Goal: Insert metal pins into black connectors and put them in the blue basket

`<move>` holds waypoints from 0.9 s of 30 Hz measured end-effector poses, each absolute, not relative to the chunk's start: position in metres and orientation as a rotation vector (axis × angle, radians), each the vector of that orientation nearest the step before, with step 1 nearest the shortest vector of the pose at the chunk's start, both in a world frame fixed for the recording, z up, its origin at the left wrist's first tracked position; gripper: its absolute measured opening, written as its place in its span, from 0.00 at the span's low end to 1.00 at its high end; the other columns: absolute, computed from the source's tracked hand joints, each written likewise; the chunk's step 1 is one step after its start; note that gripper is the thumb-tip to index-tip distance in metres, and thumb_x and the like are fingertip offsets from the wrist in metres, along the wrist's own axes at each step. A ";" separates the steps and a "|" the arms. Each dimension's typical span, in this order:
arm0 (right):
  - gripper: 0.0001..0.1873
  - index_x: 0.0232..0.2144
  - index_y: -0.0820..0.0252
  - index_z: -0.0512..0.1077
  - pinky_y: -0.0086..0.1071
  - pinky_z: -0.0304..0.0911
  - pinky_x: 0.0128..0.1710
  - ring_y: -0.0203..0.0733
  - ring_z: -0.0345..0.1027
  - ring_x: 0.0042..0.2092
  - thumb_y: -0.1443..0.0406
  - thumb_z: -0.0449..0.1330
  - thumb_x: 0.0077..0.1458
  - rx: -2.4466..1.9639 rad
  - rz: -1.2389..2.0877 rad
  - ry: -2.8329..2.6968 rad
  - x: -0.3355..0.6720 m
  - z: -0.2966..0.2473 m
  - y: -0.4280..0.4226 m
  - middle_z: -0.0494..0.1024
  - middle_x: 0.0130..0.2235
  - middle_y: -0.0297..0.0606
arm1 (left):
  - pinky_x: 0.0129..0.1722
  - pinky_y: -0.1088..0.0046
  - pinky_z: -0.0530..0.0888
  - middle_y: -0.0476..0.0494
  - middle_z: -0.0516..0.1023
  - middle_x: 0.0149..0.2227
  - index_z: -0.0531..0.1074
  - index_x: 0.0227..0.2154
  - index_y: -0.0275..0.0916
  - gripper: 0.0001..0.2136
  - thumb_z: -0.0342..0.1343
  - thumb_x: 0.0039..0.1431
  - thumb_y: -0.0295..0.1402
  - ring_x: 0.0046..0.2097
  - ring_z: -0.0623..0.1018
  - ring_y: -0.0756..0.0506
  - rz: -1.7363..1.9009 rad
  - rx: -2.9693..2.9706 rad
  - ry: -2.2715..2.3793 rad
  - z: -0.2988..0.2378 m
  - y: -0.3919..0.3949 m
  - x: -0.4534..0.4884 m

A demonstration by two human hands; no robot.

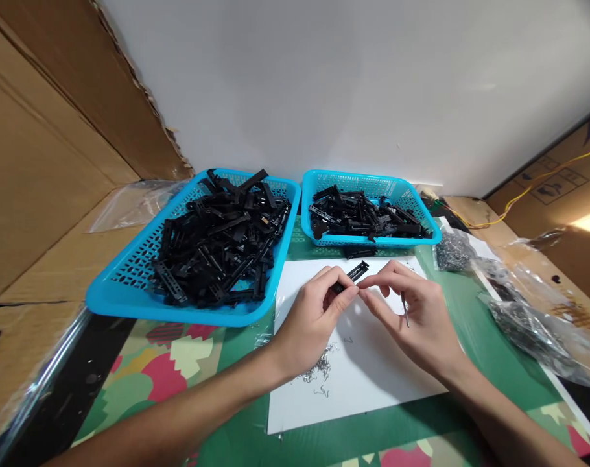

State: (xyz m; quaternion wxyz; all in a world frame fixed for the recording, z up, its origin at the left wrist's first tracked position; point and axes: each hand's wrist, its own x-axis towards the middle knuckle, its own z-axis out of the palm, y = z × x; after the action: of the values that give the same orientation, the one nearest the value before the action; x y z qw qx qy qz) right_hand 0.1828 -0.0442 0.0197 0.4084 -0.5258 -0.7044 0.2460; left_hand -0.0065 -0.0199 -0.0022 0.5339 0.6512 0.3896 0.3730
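My left hand (319, 311) is closed round a slim black plastic part (357, 271), whose slotted far end sticks out past the fingers. The thumb and forefinger of my right hand (416, 311) meet at the near side of that part, touching the left fingertips; anything tiny between them is too small to make out. A thin metal tool (404, 310) is tucked under the curled fingers of the right hand. Below the hands, a white sheet (373, 376) bears a pile of small bent wire pieces (319, 370), partly hidden by my left wrist.
A large blue basket (178, 316) heaped with black plastic parts stands at the left, and a smaller blue basket (373, 241) of similar parts sits behind the sheet. Plastic bags of small metal pieces (523, 324) lie at the right. Cardboard (42, 130) and a yellow wire (513, 198) flank the table.
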 end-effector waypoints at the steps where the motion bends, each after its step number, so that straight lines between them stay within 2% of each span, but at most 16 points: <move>1: 0.05 0.37 0.54 0.83 0.35 0.62 0.35 0.41 0.67 0.35 0.64 0.66 0.64 -1.330 0.630 -1.779 0.184 0.020 -0.044 0.74 0.31 0.34 | 0.37 0.71 0.64 0.50 0.69 0.35 0.73 0.37 0.39 0.15 0.52 0.76 0.43 0.36 0.68 0.47 0.872 1.581 0.936 -0.001 -0.020 -0.007; 4: 0.06 0.35 0.54 0.83 0.35 0.60 0.33 0.40 0.65 0.33 0.63 0.67 0.64 -1.375 0.647 -1.759 0.192 0.020 -0.042 0.74 0.29 0.34 | 0.40 0.71 0.65 0.48 0.74 0.40 0.75 0.42 0.40 0.13 0.50 0.77 0.41 0.39 0.71 0.46 0.837 1.650 0.932 0.002 -0.020 -0.008; 7: 0.08 0.35 0.55 0.82 0.35 0.57 0.32 0.40 0.63 0.32 0.60 0.66 0.64 -1.458 0.625 -1.691 0.205 0.020 -0.039 0.74 0.29 0.35 | 0.38 0.71 0.67 0.46 0.76 0.44 0.75 0.53 0.44 0.13 0.50 0.77 0.41 0.38 0.72 0.47 0.810 1.627 0.932 0.000 -0.021 -0.009; 9: 0.10 0.33 0.56 0.82 0.34 0.55 0.30 0.39 0.61 0.30 0.58 0.67 0.64 -1.514 0.638 -1.635 0.213 0.021 -0.038 0.73 0.28 0.34 | 0.34 0.72 0.66 0.46 0.76 0.45 0.71 0.61 0.46 0.17 0.54 0.75 0.43 0.35 0.71 0.48 0.795 1.556 0.959 -0.004 -0.021 -0.008; 11: 0.12 0.33 0.58 0.81 0.33 0.53 0.29 0.38 0.60 0.29 0.56 0.67 0.63 -1.546 0.730 -1.580 0.218 0.022 -0.036 0.73 0.27 0.34 | 0.32 0.73 0.66 0.46 0.77 0.43 0.71 0.64 0.46 0.23 0.59 0.71 0.45 0.32 0.70 0.49 0.780 1.486 0.973 -0.007 -0.021 -0.007; 14: 0.14 0.32 0.59 0.81 0.33 0.52 0.28 0.37 0.60 0.29 0.55 0.67 0.63 -1.530 0.905 -1.527 0.219 0.022 -0.036 0.72 0.27 0.33 | 0.30 0.73 0.67 0.47 0.81 0.36 0.79 0.59 0.43 0.23 0.67 0.64 0.44 0.31 0.70 0.49 0.772 1.410 0.948 -0.007 -0.020 -0.005; 17: 0.13 0.32 0.59 0.81 0.32 0.51 0.28 0.36 0.58 0.29 0.57 0.67 0.64 -1.487 0.916 -1.537 0.214 0.022 -0.039 0.68 0.26 0.31 | 0.27 0.74 0.69 0.43 0.86 0.41 0.80 0.59 0.42 0.28 0.74 0.55 0.38 0.29 0.70 0.50 0.828 1.268 0.952 -0.002 -0.020 -0.003; 20: 0.07 0.33 0.57 0.81 0.33 0.53 0.29 0.36 0.59 0.29 0.62 0.67 0.64 -1.394 0.721 -1.621 0.207 0.022 -0.045 0.66 0.26 0.31 | 0.19 0.77 0.66 0.40 0.88 0.42 0.79 0.61 0.42 0.32 0.76 0.51 0.32 0.22 0.65 0.54 0.848 1.132 0.949 0.002 -0.020 -0.001; 23: 0.03 0.36 0.56 0.81 0.33 0.55 0.28 0.37 0.61 0.29 0.68 0.67 0.62 -1.198 0.577 -1.754 0.203 0.021 -0.051 0.69 0.27 0.31 | 0.17 0.77 0.68 0.38 0.88 0.40 0.84 0.54 0.40 0.24 0.75 0.52 0.33 0.19 0.66 0.55 0.854 1.097 0.907 0.005 -0.021 0.000; 27: 0.08 0.39 0.55 0.80 0.33 0.57 0.27 0.37 0.63 0.29 0.73 0.67 0.61 -1.038 0.540 -1.877 0.203 0.019 -0.052 0.71 0.28 0.32 | 0.17 0.77 0.70 0.39 0.89 0.40 0.87 0.46 0.41 0.17 0.76 0.51 0.33 0.20 0.68 0.54 0.884 1.087 0.883 0.007 -0.022 0.001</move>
State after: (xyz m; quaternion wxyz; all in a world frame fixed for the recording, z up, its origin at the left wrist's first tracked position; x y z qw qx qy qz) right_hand 0.2031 -0.0521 0.0190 0.4483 -0.4193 -0.7587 0.2182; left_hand 0.0010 -0.0216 0.0072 0.6764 0.4834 0.3929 0.3930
